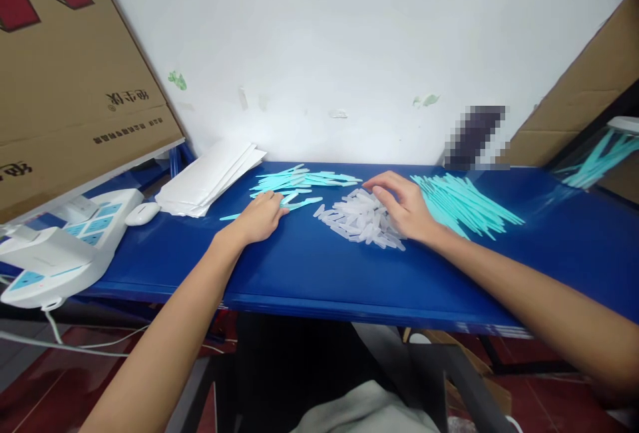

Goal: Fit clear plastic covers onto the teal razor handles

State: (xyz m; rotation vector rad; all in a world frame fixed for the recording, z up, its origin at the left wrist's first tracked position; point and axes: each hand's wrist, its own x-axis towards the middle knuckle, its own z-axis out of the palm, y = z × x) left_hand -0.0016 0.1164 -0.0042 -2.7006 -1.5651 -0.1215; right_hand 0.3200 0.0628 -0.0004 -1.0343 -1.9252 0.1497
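Observation:
My left hand [258,218] is closed on a slim turquoise stick [304,203] that looks like an eyebrow razor with a pale, capped end. It rests low over the blue table, and its fingertips are partly hidden. Just behind it lies a loose heap of similar capped sticks [324,179]. My right hand [402,205] reaches over the back right of a pile of small translucent caps [362,220]. Its thumb and forefinger are slightly apart at the pile's far edge. To the right of that hand is a thick bundle of turquoise sticks [469,203].
White envelope-like sheets [210,173] are stacked at the left, beside a power strip [80,240] with plugs and a small white case [142,214]. A large cardboard box [74,74] leans in from the left. More sticks in a clear bag [599,160] lie far right. A white wall [324,54] stands behind the table.

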